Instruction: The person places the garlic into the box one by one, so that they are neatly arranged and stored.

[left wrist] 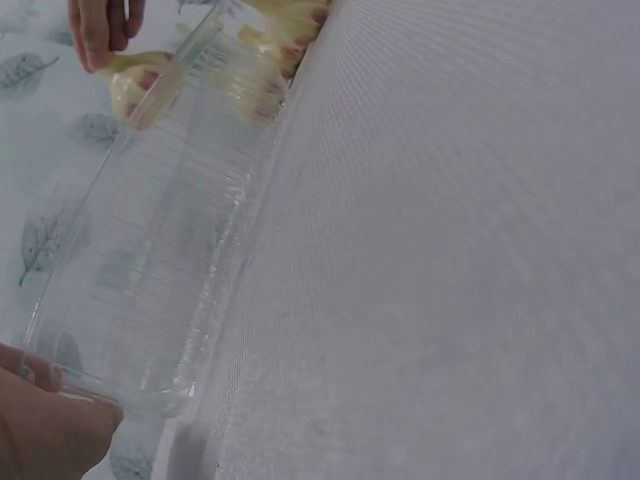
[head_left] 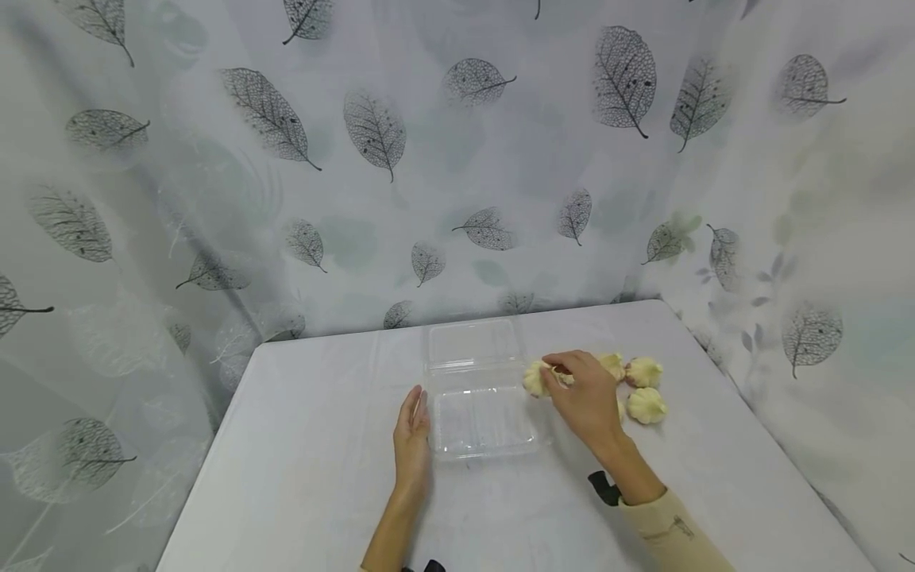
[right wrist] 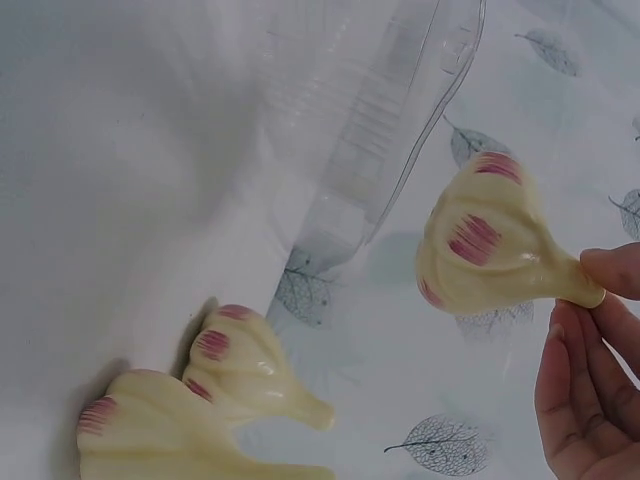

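Observation:
Between the thumb and fingers, my right hand (head_left: 586, 397) pinches a garlic bulb (right wrist: 490, 240) by its stem. The bulb is pale yellow with purple streaks and looks like a smooth model. In the head view it hangs just right of a clear plastic box (head_left: 486, 421), whose hinged lid (head_left: 473, 343) lies open towards the back. My left hand (head_left: 412, 445) holds the box at its left edge, thumb and fingers at the rim (left wrist: 75, 385). Close to the right hand lie more garlic bulbs (head_left: 646, 405), some partly hidden behind it.
The white table (head_left: 307, 461) carries the box near its middle and the several bulbs on its right side. Behind it hangs a leaf-patterned curtain (head_left: 429, 199), which also runs down both sides. A dark wrist strap (head_left: 604, 488) shows on the right arm.

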